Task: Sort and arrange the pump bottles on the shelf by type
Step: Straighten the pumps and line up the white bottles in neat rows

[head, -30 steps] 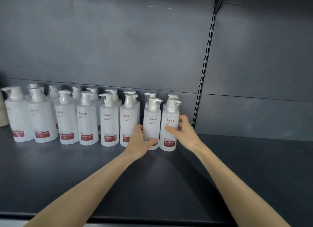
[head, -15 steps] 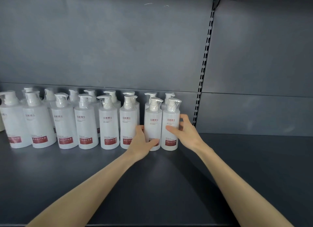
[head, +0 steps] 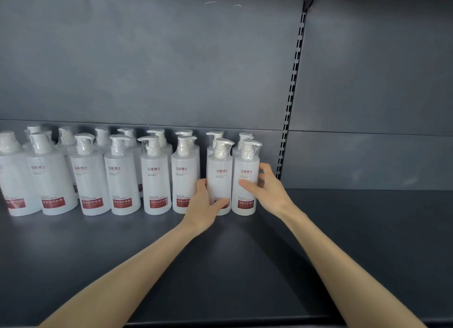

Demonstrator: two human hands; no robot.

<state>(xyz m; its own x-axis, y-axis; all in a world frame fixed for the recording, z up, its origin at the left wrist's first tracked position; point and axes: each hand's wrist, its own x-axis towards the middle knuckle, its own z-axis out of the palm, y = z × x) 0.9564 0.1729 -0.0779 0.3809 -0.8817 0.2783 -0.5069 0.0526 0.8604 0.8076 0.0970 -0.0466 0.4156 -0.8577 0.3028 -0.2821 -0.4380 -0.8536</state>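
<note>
Several white pump bottles with red labels stand in two rows at the back left of a dark shelf. My left hand grips the second bottle from the right in the front row low down, thumb across its label. My right hand holds the rightmost front bottle, thumb on its front and fingers round its right side. Both bottles stand upright, side by side. The back-row bottles are mostly hidden behind the front row.
A slotted metal upright runs down the back panel just right of the bottles. The shelf's front edge runs along the bottom of the view. The bottle row continues past the left border.
Both hands stay on the same two bottles. The whole row sits slightly further left and lower in view, so the camera has shifted a little.
</note>
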